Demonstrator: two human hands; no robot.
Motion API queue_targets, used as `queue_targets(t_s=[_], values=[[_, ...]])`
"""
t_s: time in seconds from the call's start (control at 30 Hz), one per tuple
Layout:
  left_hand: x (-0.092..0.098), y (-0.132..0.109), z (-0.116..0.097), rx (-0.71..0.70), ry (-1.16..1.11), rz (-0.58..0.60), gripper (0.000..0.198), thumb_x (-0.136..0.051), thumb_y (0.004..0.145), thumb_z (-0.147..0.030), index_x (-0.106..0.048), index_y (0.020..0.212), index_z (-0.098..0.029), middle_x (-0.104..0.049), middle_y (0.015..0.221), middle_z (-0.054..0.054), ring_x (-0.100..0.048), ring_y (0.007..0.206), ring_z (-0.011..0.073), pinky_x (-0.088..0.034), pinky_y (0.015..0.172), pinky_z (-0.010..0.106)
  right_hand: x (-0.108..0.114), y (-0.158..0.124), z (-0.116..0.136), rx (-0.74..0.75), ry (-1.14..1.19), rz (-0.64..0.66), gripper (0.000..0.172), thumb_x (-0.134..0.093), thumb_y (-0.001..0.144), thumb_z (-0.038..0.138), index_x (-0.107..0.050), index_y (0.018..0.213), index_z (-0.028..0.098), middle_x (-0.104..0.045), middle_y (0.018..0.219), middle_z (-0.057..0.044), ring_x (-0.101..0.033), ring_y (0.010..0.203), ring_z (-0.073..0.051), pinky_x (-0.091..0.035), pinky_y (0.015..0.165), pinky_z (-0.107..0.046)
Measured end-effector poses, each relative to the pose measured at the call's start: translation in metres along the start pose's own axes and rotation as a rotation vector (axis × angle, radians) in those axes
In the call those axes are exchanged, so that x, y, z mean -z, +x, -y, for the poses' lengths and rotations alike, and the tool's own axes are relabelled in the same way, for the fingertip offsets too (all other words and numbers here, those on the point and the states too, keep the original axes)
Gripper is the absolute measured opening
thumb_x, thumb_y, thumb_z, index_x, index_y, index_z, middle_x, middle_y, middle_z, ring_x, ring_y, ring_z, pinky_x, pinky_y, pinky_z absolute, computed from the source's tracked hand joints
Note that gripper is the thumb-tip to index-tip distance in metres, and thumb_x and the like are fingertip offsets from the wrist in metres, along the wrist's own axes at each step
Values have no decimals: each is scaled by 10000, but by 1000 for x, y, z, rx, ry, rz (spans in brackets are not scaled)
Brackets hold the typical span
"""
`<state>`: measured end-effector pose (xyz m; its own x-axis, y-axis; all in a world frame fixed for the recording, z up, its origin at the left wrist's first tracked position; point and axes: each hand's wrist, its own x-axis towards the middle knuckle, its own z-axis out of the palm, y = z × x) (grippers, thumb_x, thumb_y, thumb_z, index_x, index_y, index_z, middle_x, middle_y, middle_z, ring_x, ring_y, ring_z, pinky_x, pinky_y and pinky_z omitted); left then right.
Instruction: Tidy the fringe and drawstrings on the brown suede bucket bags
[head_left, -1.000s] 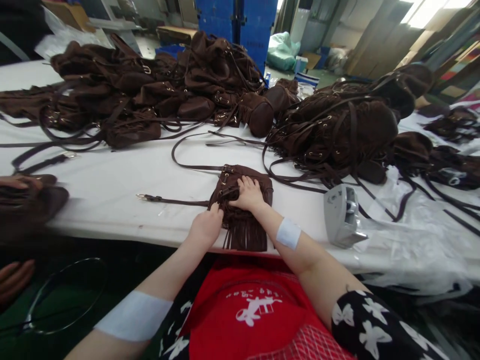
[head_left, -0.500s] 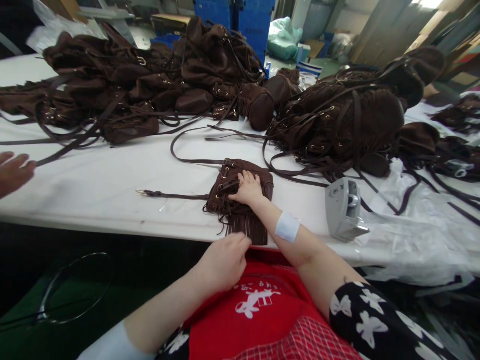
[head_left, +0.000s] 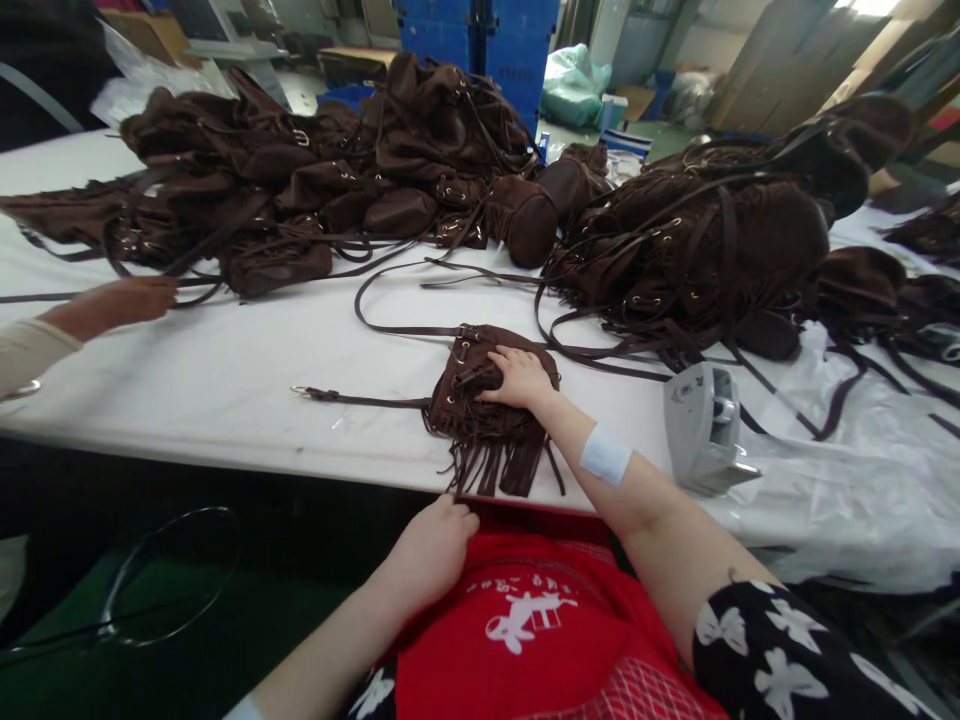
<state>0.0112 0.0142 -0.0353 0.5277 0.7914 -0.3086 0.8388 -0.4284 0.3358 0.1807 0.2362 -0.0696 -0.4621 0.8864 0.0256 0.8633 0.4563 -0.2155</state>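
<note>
Where the white counter (head_left: 247,370) carries heaps of brown bags (head_left: 697,250), one fringed bag (head_left: 480,420) lies at its near edge; the right hand (head_left: 520,378) rests spread flat on it, the left hand (head_left: 429,548) loosely curled just below, its grip unclear.

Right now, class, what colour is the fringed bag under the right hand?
Dark brown bag, head view.

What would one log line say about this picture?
right hand: flat on fringed bag | left hand: below table edge, near fringe | other person's hand: by straps | tape dispenser: right of bag
</note>
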Motion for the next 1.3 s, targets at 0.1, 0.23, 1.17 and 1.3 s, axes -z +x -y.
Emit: queue_targets(t_s=[0.1, 0.23, 1.17, 1.3], values=[[-12, -40, 12, 115, -143, 35, 231, -405, 795, -54, -571, 716, -192, -632, 817, 47, -580, 846, 189, -452, 790, 302, -4, 2, 1, -10, 18, -21, 894, -664, 663, 705, -468, 1380, 208, -413, 1470, -122, -372, 1330, -313, -249, 1102, -494], [-30, -78, 29, 253, -354, 120, 224, -404, 763, -46, -554, 755, -212, -617, 797, -3, -583, 715, 126, -445, 658, 231, -6, 4, 1, -25, 33, -37, 873, -678, 669, 672, -473, 1373, 200, -426, 1460, -124, -378, 1323, -311, -251, 1099, -487], [41, 54, 41, 181, 33, -340, 82, -526, 853, -194, -602, 824, -193, -616, 926, 42, -592, 910, 189, -448, 823, 292, -3, 1, 7, -56, 24, -41, 823, -635, 705, 674, -472, 1368, 214, -419, 1463, -114, -370, 1332, -295, -224, 1119, -473], [40, 48, 45, 199, 57, -342, 140, -484, 888, -227, -582, 794, -192, -604, 889, 50, -583, 870, 195, -445, 785, 305, -2, 1, 7, -53, 30, -45, 822, -648, 700, 665, -475, 1366, 214, -425, 1460, -112, -375, 1330, -290, -227, 1119, -467]])
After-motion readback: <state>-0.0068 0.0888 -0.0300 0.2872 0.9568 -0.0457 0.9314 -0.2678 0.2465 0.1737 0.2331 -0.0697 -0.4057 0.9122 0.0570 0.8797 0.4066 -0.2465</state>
